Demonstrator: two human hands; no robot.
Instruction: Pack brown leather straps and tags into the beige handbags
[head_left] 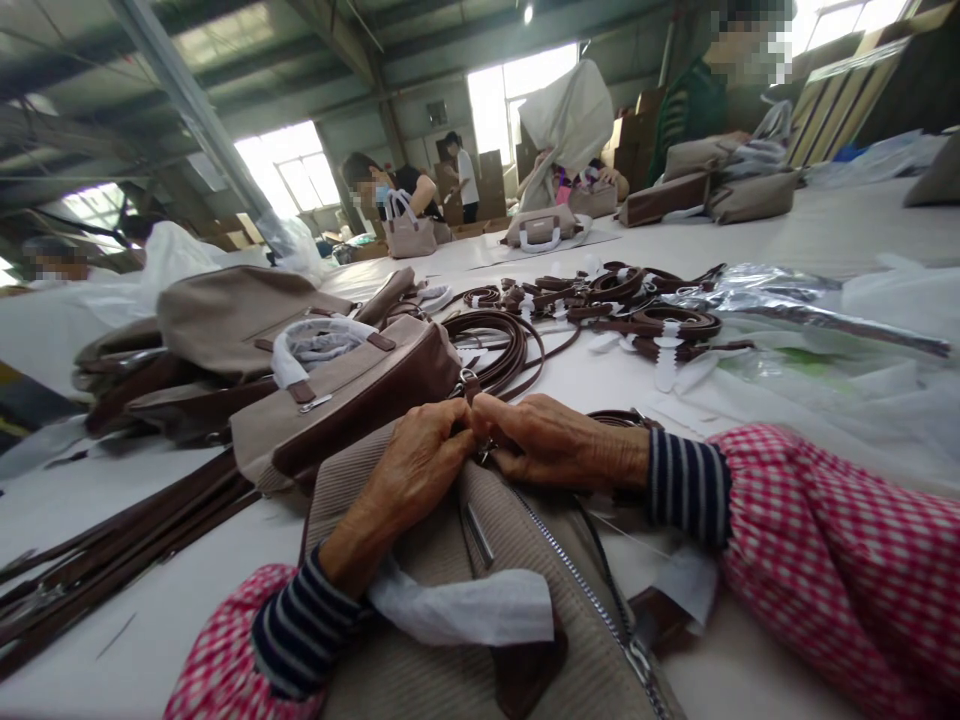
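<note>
A beige ribbed handbag point(427, 540) lies in front of me, its long metal zipper point(577, 560) running toward me and a white-wrapped handle point(480, 605) across its side. My left hand point(416, 465) is closed at the bag's far end, fingertips pinched together. Meeting it there, my right hand point(551, 435) is closed too, thumb and fingers at a small metal clasp point(486, 452). Fingers hide most of the clasp, so how it joins the bag cannot be made out. Just beyond the fingertips shows a brown strap end with a metal ring point(468, 376).
Another beige and brown handbag point(337, 395) touches the far left, with more bags point(240, 320) behind. Brown straps point(127, 540) lie at left; coiled straps point(495, 350) sit ahead. Plastic wrapping point(847, 370) covers the right side. Several people, including a masked person point(409, 190), are across the table.
</note>
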